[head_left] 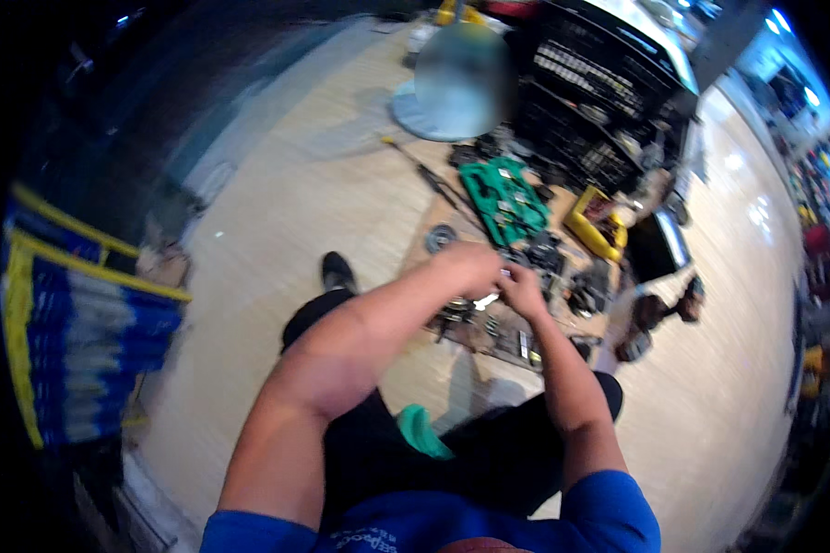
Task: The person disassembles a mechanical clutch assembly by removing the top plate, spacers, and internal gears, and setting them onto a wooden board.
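My left hand point(473, 269) and my right hand point(523, 291) meet in front of me, over a board strewn with tools. Fingers of both are closed around a small shiny metal piece point(487, 300), whose kind I cannot make out. Just beyond them lies an open green tool case point(503, 198) with tools in it. A round grey disc point(440, 238) rests on the board past my left hand. Dark metal parts point(586, 288) lie to the right of my right hand.
A yellow bin point(596, 224) holds small parts. Behind it stands a black crate point(586, 78). A round pale-blue stool point(424, 115) is at the back. Dark power tools point(650, 313) lie right; a blue-and-yellow barrier point(92, 323) stands left. Green cloth point(421, 431) hangs between my legs.
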Tool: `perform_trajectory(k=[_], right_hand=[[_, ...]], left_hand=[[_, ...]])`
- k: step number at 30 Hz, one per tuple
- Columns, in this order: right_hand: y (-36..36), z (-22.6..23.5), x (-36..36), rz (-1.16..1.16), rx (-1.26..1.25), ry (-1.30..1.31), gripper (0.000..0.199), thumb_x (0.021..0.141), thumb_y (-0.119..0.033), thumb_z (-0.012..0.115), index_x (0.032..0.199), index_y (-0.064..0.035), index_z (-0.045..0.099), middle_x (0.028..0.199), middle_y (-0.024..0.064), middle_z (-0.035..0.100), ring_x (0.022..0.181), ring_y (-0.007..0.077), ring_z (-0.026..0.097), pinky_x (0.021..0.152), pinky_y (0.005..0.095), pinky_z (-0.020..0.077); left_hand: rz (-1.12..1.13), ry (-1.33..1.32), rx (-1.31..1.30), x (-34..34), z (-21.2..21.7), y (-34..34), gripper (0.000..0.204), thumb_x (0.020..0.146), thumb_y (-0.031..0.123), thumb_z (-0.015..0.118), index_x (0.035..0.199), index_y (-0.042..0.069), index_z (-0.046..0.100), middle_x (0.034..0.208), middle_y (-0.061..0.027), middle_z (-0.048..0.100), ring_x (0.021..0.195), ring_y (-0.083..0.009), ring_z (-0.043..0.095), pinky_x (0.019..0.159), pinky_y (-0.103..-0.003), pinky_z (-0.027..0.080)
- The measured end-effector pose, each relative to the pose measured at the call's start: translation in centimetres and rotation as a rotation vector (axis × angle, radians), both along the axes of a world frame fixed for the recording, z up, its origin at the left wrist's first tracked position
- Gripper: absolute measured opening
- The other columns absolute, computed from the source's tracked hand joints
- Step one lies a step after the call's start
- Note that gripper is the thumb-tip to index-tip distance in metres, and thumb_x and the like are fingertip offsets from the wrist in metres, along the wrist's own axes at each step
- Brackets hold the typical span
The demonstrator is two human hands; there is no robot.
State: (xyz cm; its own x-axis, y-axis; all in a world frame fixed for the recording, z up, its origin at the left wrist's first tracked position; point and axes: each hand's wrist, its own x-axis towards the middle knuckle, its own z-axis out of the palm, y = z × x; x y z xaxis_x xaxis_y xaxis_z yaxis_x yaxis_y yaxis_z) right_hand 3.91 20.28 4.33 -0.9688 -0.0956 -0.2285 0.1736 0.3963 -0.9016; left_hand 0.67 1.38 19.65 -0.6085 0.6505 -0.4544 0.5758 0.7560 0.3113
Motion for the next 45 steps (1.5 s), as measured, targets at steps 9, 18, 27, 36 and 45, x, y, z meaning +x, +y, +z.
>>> perform_trajectory(k=[9, 18, 27, 36, 45], right_hand=[[0.0, -1.7, 0.5, -0.156, -0.712, -0.278, 0.026, 0.098, -0.012, 0.054, 0.120, 0.0002, 0.062, 0.097, 0.0100, 0.070, 0.068, 0.0186, 0.068, 0.057, 0.0295, 0.0540], [0.8, -3.3, 0.8, 0.030, -0.260, 0.121, 0.020, 0.097, -0.006, 0.059, 0.116, -0.0003, 0.063, 0.102, 0.0094, 0.068, 0.093, 0.0234, 0.068, 0.081, 0.0362, 0.0544], [-1.7, -1.2, 2.2, 0.140, 0.154, 0.375, 0.033, 0.090, -0.002, 0.055, 0.123, -0.0014, 0.058, 0.112, 0.0183, 0.065, 0.104, 0.0344, 0.064, 0.087, 0.0414, 0.0505], [2.8, -1.8, 1.1, 0.268, -0.480, -0.227, 0.055, 0.098, -0.013, 0.061, 0.149, -0.0040, 0.042, 0.131, 0.0042, 0.060, 0.117, 0.0157, 0.057, 0.102, 0.0310, 0.0453], [2.5, -0.6, 0.6, 0.373, -0.377, -0.119, 0.049, 0.090, -0.009, 0.073, 0.135, -0.0003, 0.055, 0.121, 0.0015, 0.064, 0.109, 0.0115, 0.059, 0.096, 0.0301, 0.0471]], left_hand=[[0.025, -0.018, -0.034, 0.1, -1.0, 0.2, 0.036, 0.087, 0.040, 0.071, 0.107, 0.010, 0.074, 0.115, -0.0141, 0.072, 0.107, -0.0321, 0.068, 0.087, -0.046, 0.056], [0.007, -0.007, -0.036, -0.1, 0.2, 1.4, 0.036, 0.085, 0.035, 0.074, 0.111, 0.010, 0.073, 0.116, -0.0139, 0.072, 0.108, -0.0316, 0.068, 0.090, -0.045, 0.056], [0.002, -0.001, -0.044, 0.1, -0.6, 0.6, 0.036, 0.085, 0.033, 0.075, 0.109, 0.006, 0.074, 0.114, -0.0153, 0.072, 0.107, -0.0324, 0.068, 0.089, -0.045, 0.055], [0.019, 0.029, 0.008, 0.1, -0.7, 0.7, 0.035, 0.083, 0.034, 0.077, 0.107, 0.008, 0.076, 0.110, -0.0117, 0.074, 0.103, -0.0295, 0.071, 0.084, -0.044, 0.057], [0.012, 0.051, 0.011, -0.3, -2.1, 0.4, 0.035, 0.084, 0.033, 0.076, 0.108, 0.009, 0.076, 0.110, -0.0120, 0.074, 0.103, -0.0296, 0.071, 0.084, -0.044, 0.057]])
